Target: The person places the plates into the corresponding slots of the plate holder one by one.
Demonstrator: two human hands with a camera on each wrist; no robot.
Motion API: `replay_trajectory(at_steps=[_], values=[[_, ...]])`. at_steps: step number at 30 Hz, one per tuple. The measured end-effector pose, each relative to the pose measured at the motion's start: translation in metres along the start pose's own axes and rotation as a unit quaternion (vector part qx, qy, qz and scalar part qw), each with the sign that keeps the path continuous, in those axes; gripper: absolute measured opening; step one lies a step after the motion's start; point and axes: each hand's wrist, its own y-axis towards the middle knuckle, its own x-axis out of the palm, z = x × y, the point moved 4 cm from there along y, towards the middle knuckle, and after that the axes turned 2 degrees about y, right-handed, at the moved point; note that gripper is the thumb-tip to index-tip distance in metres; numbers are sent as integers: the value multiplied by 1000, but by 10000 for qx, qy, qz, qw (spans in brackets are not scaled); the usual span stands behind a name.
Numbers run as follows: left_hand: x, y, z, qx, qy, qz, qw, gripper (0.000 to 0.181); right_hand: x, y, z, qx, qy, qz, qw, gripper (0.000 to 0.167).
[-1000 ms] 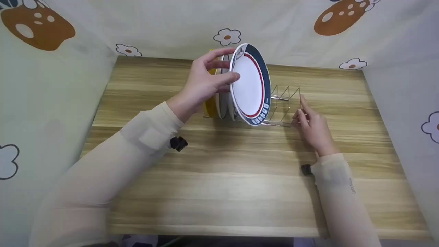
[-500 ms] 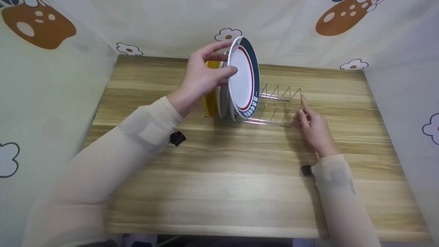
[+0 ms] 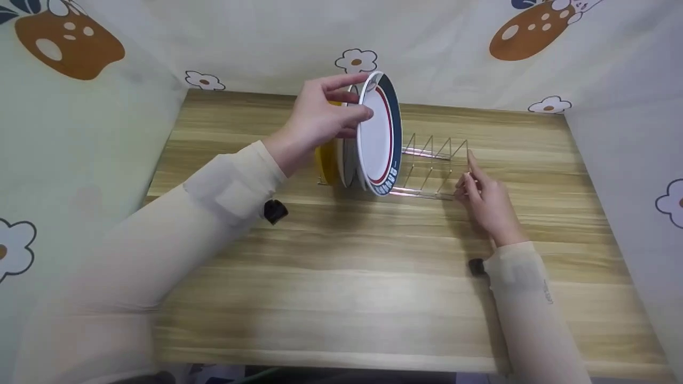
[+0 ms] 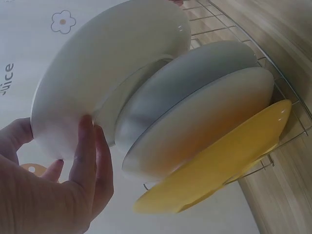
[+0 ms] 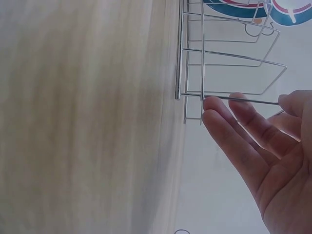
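Left hand (image 3: 320,114) pinches the near rim of a blue-rimmed plate (image 3: 380,133). Yellow plate (image 3: 327,165) and two pale plates (image 4: 195,129) beside, partly hidden by hand and plate. Blue-rimmed plate near upright at wire rack (image 3: 421,194), face rightward, long axis up-down; cannot tell if lower edge is seated. Right hand (image 3: 491,202) grips rack's end wire.

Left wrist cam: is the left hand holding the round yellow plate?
No, the left hand holds a round white plate; the round yellow plate stands in the silver wire rack, away from that hand.
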Motion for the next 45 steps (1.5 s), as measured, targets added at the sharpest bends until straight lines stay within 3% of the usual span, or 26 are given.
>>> replay_trajectory(at_steps=[9, 21, 33, 45], values=[[0, -1, 8, -278, 56, -44, 9996, 59, -1, 0, 0, 47, -42, -42, 10000, 57], [5, -3, 19, -216, 341, 32, 9992, 60, 0, 0, 1, 197, 193, -90, 9996, 59], [13, -4, -2, 62, 274, 230, 9993, 55, -1, -2, 0, 114, -63, -10, 9999, 56], [33, -5, -14, 184, 1154, 221, 9929, 56, 0, -3, 1, 173, -15, -9, 9998, 57]])
